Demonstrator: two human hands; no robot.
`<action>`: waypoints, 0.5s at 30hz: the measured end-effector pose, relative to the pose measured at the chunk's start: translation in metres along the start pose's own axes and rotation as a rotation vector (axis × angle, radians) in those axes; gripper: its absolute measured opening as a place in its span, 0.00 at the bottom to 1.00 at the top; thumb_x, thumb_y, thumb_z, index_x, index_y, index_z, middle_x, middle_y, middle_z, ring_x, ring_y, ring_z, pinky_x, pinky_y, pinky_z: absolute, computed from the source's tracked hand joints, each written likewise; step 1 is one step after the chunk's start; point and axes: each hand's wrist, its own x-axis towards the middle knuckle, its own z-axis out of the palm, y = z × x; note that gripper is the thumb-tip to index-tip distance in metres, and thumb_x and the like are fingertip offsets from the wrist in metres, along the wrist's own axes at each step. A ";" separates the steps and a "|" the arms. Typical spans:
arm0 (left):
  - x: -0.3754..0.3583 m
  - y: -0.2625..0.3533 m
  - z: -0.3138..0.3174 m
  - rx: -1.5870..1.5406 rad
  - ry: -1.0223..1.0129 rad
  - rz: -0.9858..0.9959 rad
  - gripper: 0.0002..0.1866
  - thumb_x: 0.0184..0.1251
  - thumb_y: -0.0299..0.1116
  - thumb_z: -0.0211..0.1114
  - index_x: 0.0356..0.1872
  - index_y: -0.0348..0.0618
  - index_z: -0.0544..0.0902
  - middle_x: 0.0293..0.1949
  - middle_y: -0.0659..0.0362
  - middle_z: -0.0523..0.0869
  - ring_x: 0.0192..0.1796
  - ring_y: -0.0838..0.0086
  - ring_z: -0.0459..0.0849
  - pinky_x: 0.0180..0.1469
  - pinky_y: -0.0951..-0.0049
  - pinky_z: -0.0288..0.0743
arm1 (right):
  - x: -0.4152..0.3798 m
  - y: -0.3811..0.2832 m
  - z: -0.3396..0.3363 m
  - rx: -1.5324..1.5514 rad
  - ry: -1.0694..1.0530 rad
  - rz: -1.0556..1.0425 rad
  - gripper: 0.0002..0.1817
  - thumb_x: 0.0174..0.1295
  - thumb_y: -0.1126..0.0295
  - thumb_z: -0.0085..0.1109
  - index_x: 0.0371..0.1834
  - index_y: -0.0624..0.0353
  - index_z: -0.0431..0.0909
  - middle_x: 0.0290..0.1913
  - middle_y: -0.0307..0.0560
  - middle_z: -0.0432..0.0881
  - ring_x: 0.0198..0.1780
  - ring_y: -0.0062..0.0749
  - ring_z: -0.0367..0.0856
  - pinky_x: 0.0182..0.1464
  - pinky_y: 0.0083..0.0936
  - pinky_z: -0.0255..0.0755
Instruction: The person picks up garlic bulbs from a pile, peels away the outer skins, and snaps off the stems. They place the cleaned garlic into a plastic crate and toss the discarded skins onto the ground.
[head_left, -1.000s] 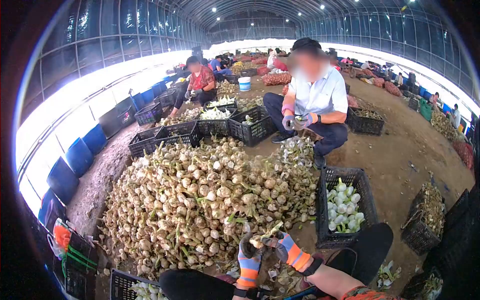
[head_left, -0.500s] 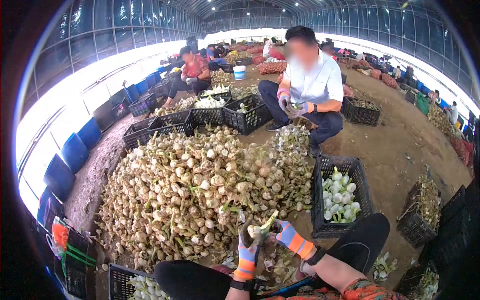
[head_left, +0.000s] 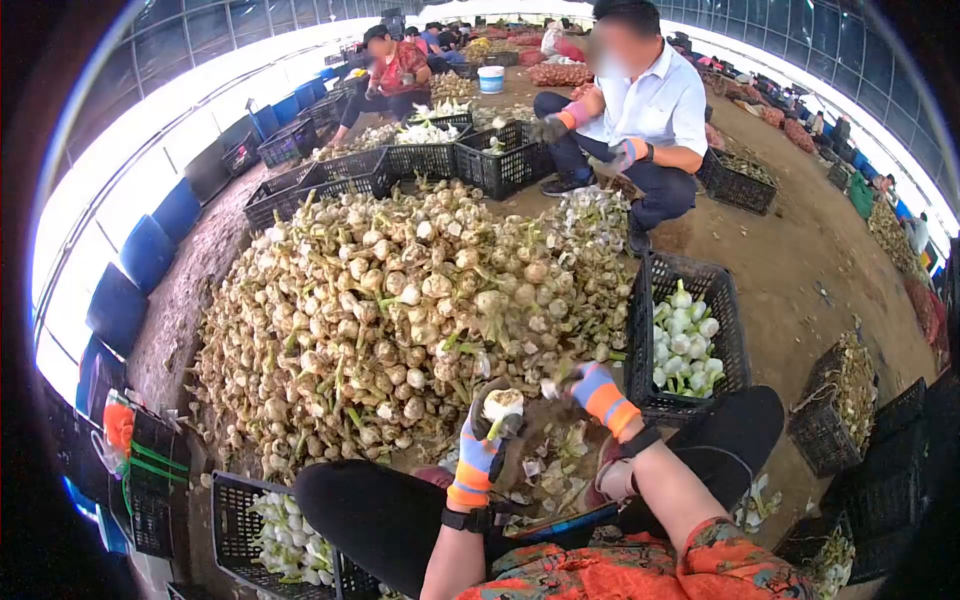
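- Low in the frame, just right of centre, the left hand [head_left: 480, 436] has its gloved fingers clamped around a garlic bulb [head_left: 503, 402], its stem [head_left: 495, 430] hanging downward.
- The bulb should be light and firm, the neck more bendable; its rounded sides look the surest place to hold, since loose papery skin could slip or tear.
- It looks smooth and white, with a brownish patch on top (roots, perhaps) and a yellow-green stem.
- To its right, the right hand [head_left: 600, 393] is apart from the bulb; blur hides whether its fingers are closed. A pale scrap [head_left: 549, 388] shows by the fingertips.
- Beyond, a heap of earthy, stemmed garlic [head_left: 380, 300] fills the centre left; cleaner white bulbs [head_left: 682, 345] lie in a black crate [head_left: 742, 350] at centre right.
- Farther off, upper right of centre, a co-worker [head_left: 650, 110] crouches.
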 end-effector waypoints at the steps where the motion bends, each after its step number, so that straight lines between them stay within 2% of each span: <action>1: 0.001 0.001 -0.002 0.010 -0.012 0.004 0.28 0.54 0.22 0.63 0.59 0.37 0.66 0.51 0.57 0.75 0.51 0.73 0.76 0.53 0.74 0.71 | -0.009 -0.017 -0.004 -0.508 -0.116 0.027 0.17 0.46 0.75 0.55 0.42 0.64 0.77 0.36 0.57 0.81 0.35 0.44 0.79 0.39 0.32 0.73; 2: 0.001 0.004 0.000 0.186 -0.025 0.055 0.32 0.53 0.25 0.66 0.60 0.37 0.64 0.52 0.57 0.74 0.52 0.73 0.75 0.53 0.74 0.70 | -0.012 -0.025 -0.004 -0.509 -0.117 0.029 0.17 0.46 0.75 0.55 0.42 0.64 0.77 0.36 0.57 0.81 0.35 0.44 0.79 0.39 0.32 0.73; 4: 0.004 -0.005 -0.001 0.184 -0.022 0.068 0.32 0.52 0.25 0.67 0.60 0.37 0.64 0.52 0.57 0.74 0.52 0.73 0.75 0.53 0.74 0.70 | -0.019 -0.038 -0.001 -0.315 -0.017 -0.212 0.20 0.46 0.70 0.58 0.47 0.57 0.77 0.43 0.58 0.78 0.45 0.49 0.76 0.47 0.33 0.71; 5: 0.005 -0.008 -0.001 0.190 -0.023 0.085 0.33 0.51 0.26 0.68 0.60 0.36 0.64 0.52 0.57 0.74 0.52 0.73 0.74 0.53 0.74 0.70 | -0.027 -0.071 -0.006 -0.136 -0.117 -0.424 0.20 0.48 0.66 0.57 0.47 0.55 0.77 0.46 0.55 0.78 0.48 0.48 0.75 0.49 0.33 0.70; 6: 0.004 -0.007 0.003 0.189 -0.042 0.067 0.32 0.49 0.22 0.66 0.58 0.36 0.64 0.52 0.56 0.72 0.52 0.73 0.74 0.54 0.74 0.69 | -0.032 -0.085 -0.005 -0.229 -0.171 -0.454 0.20 0.47 0.67 0.58 0.47 0.56 0.77 0.46 0.54 0.77 0.47 0.47 0.75 0.49 0.32 0.70; 7: 0.004 -0.007 0.006 0.190 -0.048 0.065 0.32 0.49 0.22 0.66 0.58 0.36 0.64 0.52 0.56 0.72 0.52 0.73 0.74 0.54 0.74 0.69 | -0.033 -0.093 -0.003 -0.322 -0.221 -0.486 0.21 0.46 0.68 0.59 0.47 0.58 0.77 0.45 0.53 0.77 0.47 0.46 0.75 0.48 0.31 0.71; 8: 0.004 -0.006 0.008 0.252 -0.056 0.117 0.33 0.49 0.21 0.66 0.59 0.36 0.64 0.53 0.56 0.72 0.52 0.73 0.74 0.54 0.73 0.69 | -0.032 -0.096 -0.001 -0.484 -0.176 -0.510 0.20 0.46 0.66 0.57 0.45 0.59 0.77 0.43 0.53 0.77 0.45 0.47 0.76 0.47 0.35 0.71; 9: 0.004 -0.005 0.010 0.313 -0.061 0.172 0.33 0.48 0.20 0.66 0.59 0.36 0.64 0.53 0.55 0.72 0.52 0.72 0.74 0.54 0.73 0.69 | -0.032 -0.100 0.000 -0.486 -0.172 -0.510 0.20 0.46 0.66 0.57 0.45 0.59 0.77 0.43 0.53 0.77 0.45 0.47 0.76 0.47 0.35 0.71; 10: 0.002 -0.002 0.011 0.213 -0.066 0.066 0.35 0.49 0.23 0.68 0.60 0.35 0.62 0.56 0.55 0.71 0.56 0.71 0.72 0.58 0.72 0.66 | -0.031 -0.106 -0.001 -0.621 -0.238 -0.476 0.20 0.46 0.66 0.56 0.44 0.59 0.76 0.43 0.54 0.77 0.44 0.47 0.76 0.46 0.35 0.71; 11: 0.000 0.001 0.012 0.212 -0.065 0.068 0.35 0.49 0.23 0.68 0.60 0.35 0.62 0.56 0.55 0.71 0.56 0.71 0.72 0.58 0.72 0.66 | -0.031 -0.110 -0.001 -0.755 -0.305 -0.439 0.20 0.45 0.65 0.56 0.43 0.59 0.76 0.43 0.54 0.76 0.44 0.48 0.76 0.46 0.36 0.71; 12: -0.002 0.003 0.014 0.096 -0.059 0.010 0.35 0.49 0.21 0.67 0.60 0.35 0.62 0.56 0.55 0.71 0.56 0.71 0.72 0.58 0.72 0.66 | -0.028 -0.111 0.000 -0.752 -0.349 -0.405 0.21 0.43 0.66 0.56 0.42 0.61 0.74 0.44 0.55 0.76 0.44 0.48 0.76 0.46 0.36 0.71; 13: -0.003 0.004 0.015 -0.020 -0.053 -0.047 0.35 0.48 0.20 0.67 0.61 0.35 0.63 0.56 0.55 0.71 0.56 0.70 0.72 0.58 0.71 0.66 | -0.027 -0.114 0.001 -0.754 -0.353 -0.408 0.21 0.43 0.66 0.56 0.42 0.61 0.74 0.44 0.55 0.76 0.44 0.48 0.76 0.46 0.36 0.71; 15: -0.001 -0.008 0.003 0.014 -0.065 -0.031 0.34 0.49 0.20 0.66 0.61 0.35 0.63 0.56 0.54 0.71 0.56 0.70 0.72 0.58 0.71 0.67 | -0.027 -0.119 0.003 -0.832 -0.308 -0.407 0.20 0.42 0.65 0.56 0.39 0.64 0.75 0.42 0.59 0.77 0.43 0.50 0.77 0.46 0.36 0.71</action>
